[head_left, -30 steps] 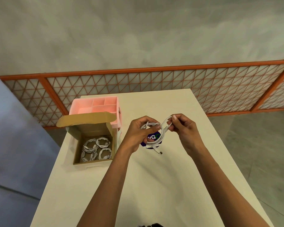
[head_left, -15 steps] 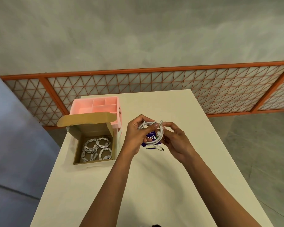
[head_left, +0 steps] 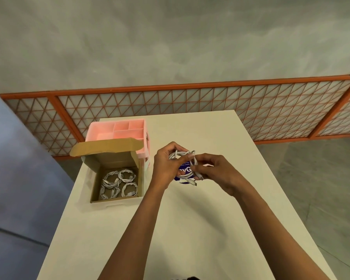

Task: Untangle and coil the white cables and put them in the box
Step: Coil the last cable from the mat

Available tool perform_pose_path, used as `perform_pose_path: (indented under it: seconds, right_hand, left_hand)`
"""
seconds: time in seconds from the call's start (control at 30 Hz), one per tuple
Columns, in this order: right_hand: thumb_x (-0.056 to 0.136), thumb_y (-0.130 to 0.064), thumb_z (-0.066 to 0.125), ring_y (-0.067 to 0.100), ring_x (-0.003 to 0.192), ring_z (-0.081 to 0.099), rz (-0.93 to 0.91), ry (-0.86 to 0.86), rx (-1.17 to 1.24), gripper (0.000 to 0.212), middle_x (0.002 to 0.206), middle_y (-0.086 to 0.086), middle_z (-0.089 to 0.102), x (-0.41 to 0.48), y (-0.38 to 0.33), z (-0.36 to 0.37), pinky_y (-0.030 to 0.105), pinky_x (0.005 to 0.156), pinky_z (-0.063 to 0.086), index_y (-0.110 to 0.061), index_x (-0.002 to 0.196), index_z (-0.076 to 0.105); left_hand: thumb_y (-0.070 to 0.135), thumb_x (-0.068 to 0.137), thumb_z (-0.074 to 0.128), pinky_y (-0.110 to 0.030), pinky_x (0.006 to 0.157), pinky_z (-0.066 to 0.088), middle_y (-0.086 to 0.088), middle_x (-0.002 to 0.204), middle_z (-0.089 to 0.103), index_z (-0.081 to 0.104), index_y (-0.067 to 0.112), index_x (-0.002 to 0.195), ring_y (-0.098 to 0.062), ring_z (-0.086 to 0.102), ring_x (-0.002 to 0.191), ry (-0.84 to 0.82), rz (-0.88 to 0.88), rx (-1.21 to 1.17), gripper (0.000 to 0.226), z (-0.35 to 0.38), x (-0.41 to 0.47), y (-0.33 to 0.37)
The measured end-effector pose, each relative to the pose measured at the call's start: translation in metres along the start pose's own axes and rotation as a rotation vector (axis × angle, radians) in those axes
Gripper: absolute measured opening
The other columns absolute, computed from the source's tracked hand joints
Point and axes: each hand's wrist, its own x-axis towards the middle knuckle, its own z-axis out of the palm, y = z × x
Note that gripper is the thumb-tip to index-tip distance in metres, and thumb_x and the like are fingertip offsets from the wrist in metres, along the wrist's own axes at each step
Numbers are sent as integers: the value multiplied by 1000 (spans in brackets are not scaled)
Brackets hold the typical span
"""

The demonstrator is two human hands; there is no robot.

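Observation:
A white cable (head_left: 182, 155) is wound into a small coil above the middle of the table. My left hand (head_left: 166, 166) grips the coil on its left side, fingers curled through the loop. My right hand (head_left: 216, 172) pinches the cable's loose end near the plug at the coil's lower right. An open cardboard box (head_left: 95, 183) stands at the table's left, its lid flap raised at the back. Several coiled white cables (head_left: 118, 183) lie on its floor.
A pink divided organiser tray (head_left: 117, 130) stands behind the box. A round blue sticker (head_left: 182, 170) lies on the cream table (head_left: 190, 229) under my hands. An orange lattice railing (head_left: 190, 102) runs behind the table's far edge.
My right hand has moved down from the coil's top to its lower right side, bringing the loose end around. The coil is tighter, and my left hand has kept its grip.

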Motion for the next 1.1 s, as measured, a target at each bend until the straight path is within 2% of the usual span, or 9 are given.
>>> perform_pose_path:
  seconds: [0.13, 0.23, 0.37, 0.43, 0.53, 0.63, 0.7, 0.9, 1.1]
  right_hand:
    - [76, -3, 76, 20, 71, 68, 150, 65, -52, 32, 86, 10, 66, 1, -8, -2, 30, 71, 59, -1, 101, 56]
    - [78, 2, 72, 14, 64, 66, 190, -50, -16, 21, 81, 12, 68, -1, -13, -4, 20, 57, 54, 5, 96, 60]
    - [83, 3, 66, 8, 58, 63, 184, -91, -138, 22, 78, 11, 66, 1, -13, -7, 17, 52, 51, 10, 105, 63]
    - [84, 3, 65, 5, 54, 63, 187, -96, -204, 16, 72, 7, 66, 1, -13, -5, 17, 52, 50, 7, 99, 66]
    - [82, 5, 64, 12, 59, 60, 167, -107, -265, 6, 60, 1, 65, 0, -12, -3, 19, 56, 51, 3, 83, 69]
    - [84, 3, 62, 13, 63, 57, 122, -142, -297, 10, 73, 9, 66, -3, -12, -3, 16, 58, 46, 6, 91, 68]
    - [86, 0, 61, 5, 59, 55, 83, -184, -328, 12, 74, 5, 67, -5, -13, -5, 10, 53, 40, 4, 96, 67]
    - [89, -4, 61, -3, 54, 51, 16, -247, -369, 9, 74, 1, 66, -8, -10, -8, 10, 52, 39, 1, 95, 66]
    - [87, -10, 66, 10, 60, 62, 42, -240, -354, 12, 72, 1, 66, -8, -2, -13, 16, 53, 44, -2, 96, 65]
  left_hand:
    - [22, 75, 79, -38, 62, 58, 1, 85, 69, 64, 17, 84, -23, 68, 87, 31, 13, 42, 18, 0, 0, -1]
    - [21, 77, 78, -35, 62, 57, 1, 87, 69, 64, 14, 86, -21, 67, 86, 57, 17, 74, 18, -2, 0, -1]
    - [21, 76, 79, -38, 62, 58, 4, 84, 69, 63, 16, 83, -20, 67, 85, 69, 25, 112, 18, -1, -2, -6]
    - [18, 76, 78, -36, 62, 58, 7, 80, 68, 62, 17, 79, -17, 66, 82, 81, 54, 141, 17, 1, -3, -8]
    - [17, 77, 77, -27, 63, 58, 8, 80, 66, 61, 17, 80, -13, 64, 79, 90, 96, 192, 16, 2, -3, -10]
    - [17, 79, 76, -17, 53, 53, 9, 79, 66, 62, 14, 82, -5, 61, 73, 92, 89, 196, 15, -3, -2, -9]
    - [15, 79, 76, -15, 49, 48, 10, 77, 66, 63, 13, 82, -1, 58, 68, 72, 103, 189, 13, -7, -1, -9]
    - [16, 79, 76, -20, 52, 48, 11, 78, 67, 64, 16, 81, -4, 59, 68, 64, 96, 167, 12, -10, -1, -13]
    - [15, 77, 77, -28, 55, 53, 10, 79, 67, 65, 13, 82, -2, 59, 72, 80, 123, 143, 13, -7, -1, -5]
